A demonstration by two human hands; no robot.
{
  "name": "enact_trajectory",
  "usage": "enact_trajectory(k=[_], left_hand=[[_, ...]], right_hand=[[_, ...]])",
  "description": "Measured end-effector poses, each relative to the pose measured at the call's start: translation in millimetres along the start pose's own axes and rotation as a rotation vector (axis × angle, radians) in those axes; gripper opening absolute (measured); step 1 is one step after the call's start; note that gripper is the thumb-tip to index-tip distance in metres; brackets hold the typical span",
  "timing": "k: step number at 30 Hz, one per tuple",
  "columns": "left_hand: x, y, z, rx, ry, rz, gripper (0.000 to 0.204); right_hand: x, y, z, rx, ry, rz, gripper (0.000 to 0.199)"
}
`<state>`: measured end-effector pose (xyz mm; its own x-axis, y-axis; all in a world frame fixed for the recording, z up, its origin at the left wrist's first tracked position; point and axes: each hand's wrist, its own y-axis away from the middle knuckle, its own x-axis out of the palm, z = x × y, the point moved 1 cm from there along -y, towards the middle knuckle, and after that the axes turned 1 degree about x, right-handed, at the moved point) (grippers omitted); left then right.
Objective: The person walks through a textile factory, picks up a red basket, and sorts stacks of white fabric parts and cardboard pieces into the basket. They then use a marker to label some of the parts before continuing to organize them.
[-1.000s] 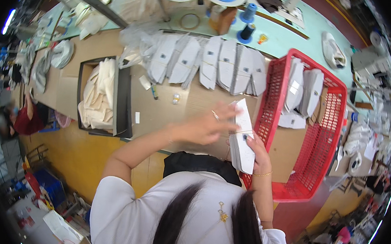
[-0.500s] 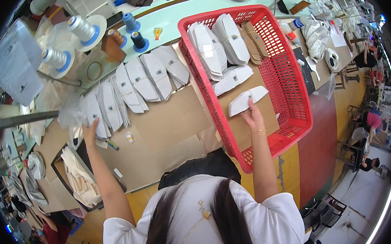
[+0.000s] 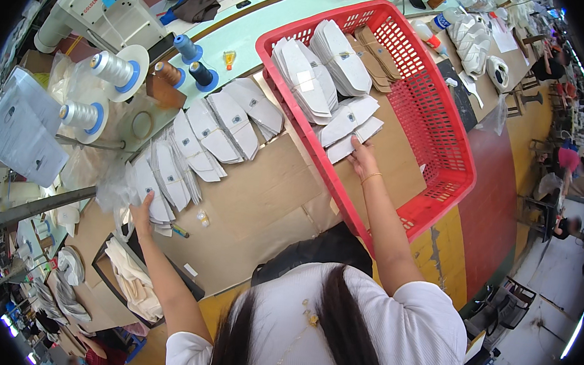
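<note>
My right hand (image 3: 362,162) is inside the red plastic basket (image 3: 457,144). It is closed on the near end of a tied bundle of white cut pieces (image 3: 353,140), set down against another white bundle (image 3: 345,120). On the left, my left hand (image 3: 141,217) grips the near end of the last bundle of white cut pieces (image 3: 153,191) in a fanned row on the table. Its thumb shows along the bundle; some of its fingers are hidden. Larger white bundles (image 3: 339,63) and brown bundles (image 3: 374,57) lie at the basket's far end.
Brown board (image 3: 263,201) covers the table between my hands. Thread cones (image 3: 112,70) and a sewing machine (image 3: 107,7) stand at the back left. A metal bar (image 3: 36,212) crosses near my left hand, by a tray of cream cloth (image 3: 132,276). White shoe parts (image 3: 468,49) lie beyond the basket.
My right hand has moved its white bundle away from me and slightly left, down against the others in the basket. My left hand stays at the row's end. The whole view has shifted slightly.
</note>
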<state>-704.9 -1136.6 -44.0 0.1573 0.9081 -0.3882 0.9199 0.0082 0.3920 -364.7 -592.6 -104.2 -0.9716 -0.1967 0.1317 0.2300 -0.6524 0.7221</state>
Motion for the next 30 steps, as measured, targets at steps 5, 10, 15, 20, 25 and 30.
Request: enact_trajectory(k=[5,10,15,20,25,30], left_hand=[[-24,6,0,-0.075,-0.061,0.03,0.097],[-41,37,-18,-0.111,0.22,-0.002,0.102],[-49,97,-9,-0.114,0.713,0.083,0.08],[5,167,-23,-0.143,1.089,0.415,0.088],[98,221,-61,-0.254,1.031,0.584,0.091],[177,267,-120,0.201,0.341,0.658,0.07]], right_hand=[[-13,-37,-15,-0.097,0.189,0.011,0.049],[-19,-40,-9,-0.066,0.185,0.129,0.061],[-24,-1,26,-0.317,0.427,-0.164,0.06],[50,144,88,-0.874,0.654,0.06,0.058],[110,263,21,-0.482,0.542,0.923,0.082],[99,278,-12,-0.06,0.289,0.78,0.092]])
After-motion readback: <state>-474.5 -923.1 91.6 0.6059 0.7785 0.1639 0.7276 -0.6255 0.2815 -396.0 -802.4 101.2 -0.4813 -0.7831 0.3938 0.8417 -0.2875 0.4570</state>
